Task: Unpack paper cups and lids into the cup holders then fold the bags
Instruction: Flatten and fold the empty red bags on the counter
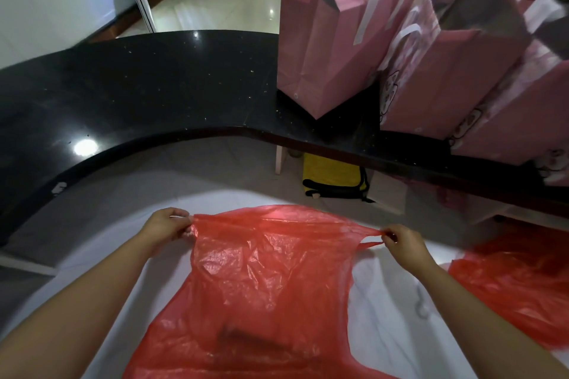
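Note:
A thin red plastic bag (pixel 264 280) is stretched flat over a white cloth-covered surface (pixel 388 317) in front of me. My left hand (pixel 167 226) pinches the bag's far left corner. My right hand (pixel 403 240) pinches the far right corner by its handle strip. The bag is pulled taut between both hands and looks empty. A second red plastic bag (pixel 517 289) lies crumpled at the right. No cups, lids or cup holders are visible.
A curved black stone counter (pixel 138 95) runs behind the white surface. Three pink paper bags with white handles (pixel 332 46) (pixel 446 71) (pixel 523 120) stand on its right part. A yellow and black bag (pixel 335 175) sits on the floor under the counter.

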`<state>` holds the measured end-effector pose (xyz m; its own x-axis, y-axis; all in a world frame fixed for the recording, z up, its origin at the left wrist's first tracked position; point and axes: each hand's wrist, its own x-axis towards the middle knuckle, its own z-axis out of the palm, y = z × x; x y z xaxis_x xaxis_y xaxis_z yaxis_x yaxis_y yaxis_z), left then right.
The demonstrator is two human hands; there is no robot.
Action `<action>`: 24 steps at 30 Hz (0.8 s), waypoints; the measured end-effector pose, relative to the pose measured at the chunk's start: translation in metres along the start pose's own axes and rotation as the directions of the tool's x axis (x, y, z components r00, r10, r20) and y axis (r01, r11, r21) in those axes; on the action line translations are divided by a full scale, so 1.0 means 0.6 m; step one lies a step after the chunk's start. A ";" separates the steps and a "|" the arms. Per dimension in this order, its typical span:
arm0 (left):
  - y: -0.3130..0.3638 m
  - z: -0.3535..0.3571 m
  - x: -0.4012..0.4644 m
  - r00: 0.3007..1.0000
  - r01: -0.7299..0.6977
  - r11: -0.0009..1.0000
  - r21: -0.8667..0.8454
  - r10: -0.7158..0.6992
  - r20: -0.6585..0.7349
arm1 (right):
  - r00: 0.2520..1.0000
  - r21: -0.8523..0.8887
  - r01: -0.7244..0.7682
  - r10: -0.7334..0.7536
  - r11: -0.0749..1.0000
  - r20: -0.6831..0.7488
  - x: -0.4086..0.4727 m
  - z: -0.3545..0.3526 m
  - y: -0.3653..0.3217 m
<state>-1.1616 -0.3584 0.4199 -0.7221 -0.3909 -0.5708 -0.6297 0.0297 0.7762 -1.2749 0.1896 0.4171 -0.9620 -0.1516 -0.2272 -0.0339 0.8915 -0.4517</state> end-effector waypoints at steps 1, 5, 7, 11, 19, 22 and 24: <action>-0.002 -0.001 0.000 1.000 -0.005 1.000 0.004 0.005 -0.028 | 1.000 0.005 -0.002 0.002 1.000 -0.002 -0.001 -0.001 0.000; -0.006 0.007 0.001 0.999 0.024 1.000 0.014 -0.024 -0.025 | 1.000 0.020 -0.012 0.012 1.000 -0.004 -0.005 0.000 -0.001; -0.005 0.014 0.004 0.998 0.042 0.999 0.021 -0.041 -0.038 | 1.000 0.028 -0.014 0.014 1.000 -0.003 -0.005 0.000 -0.005; -0.005 0.010 0.026 0.987 0.009 0.995 0.104 0.008 -0.161 | 0.999 0.026 -0.030 0.031 0.999 -0.027 -0.007 -0.004 0.003; 0.024 -0.009 0.051 0.918 -0.160 0.825 0.541 0.326 -0.225 | 0.995 0.072 -0.086 0.090 0.994 -0.048 0.001 -0.004 0.003; 0.033 0.005 0.048 0.902 -0.167 0.863 0.477 0.329 -0.279 | 0.987 0.101 -0.162 0.159 0.982 0.039 0.003 -0.006 -0.012; 0.041 0.014 0.046 0.907 -0.178 0.888 0.423 0.314 -0.279 | 0.983 0.034 -0.152 0.148 0.988 0.112 0.000 -0.014 -0.035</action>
<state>-1.1996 -0.3610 0.4210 -0.7731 -0.6023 -0.1991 -0.5526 0.4852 0.6777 -1.2762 0.1743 0.4339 -0.9201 -0.0650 -0.3862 0.1222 0.8892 -0.4408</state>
